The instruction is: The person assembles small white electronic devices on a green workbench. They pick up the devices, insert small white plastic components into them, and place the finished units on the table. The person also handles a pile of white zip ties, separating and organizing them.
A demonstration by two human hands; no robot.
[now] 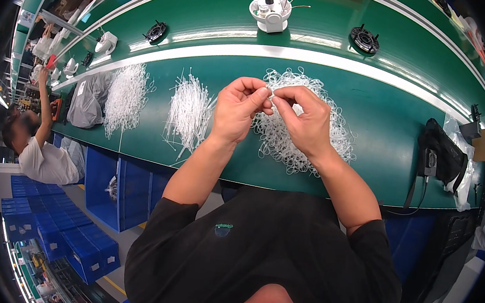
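Note:
My left hand (239,108) and my right hand (306,119) meet over the table, fingertips pinched together. Between them is a small white piece, apparently a cable tie (270,90), mostly hidden by the fingers. Under and around my right hand spreads a big heap of white cable ties bent into loops (336,138). Left of my left hand lies a pile of straight white cable ties (189,112). Farther left is another tangled white heap (126,98), its pieces too fine to tell apart.
Beyond the white rail, a green conveyor (207,24) carries a white round housing with wires (270,12) and black ring-shaped parts (365,40). Grey plastic bags (87,100) sit at left, a black bag (442,149) at right. Blue bins (101,188) stand below; another person (49,155) works at left.

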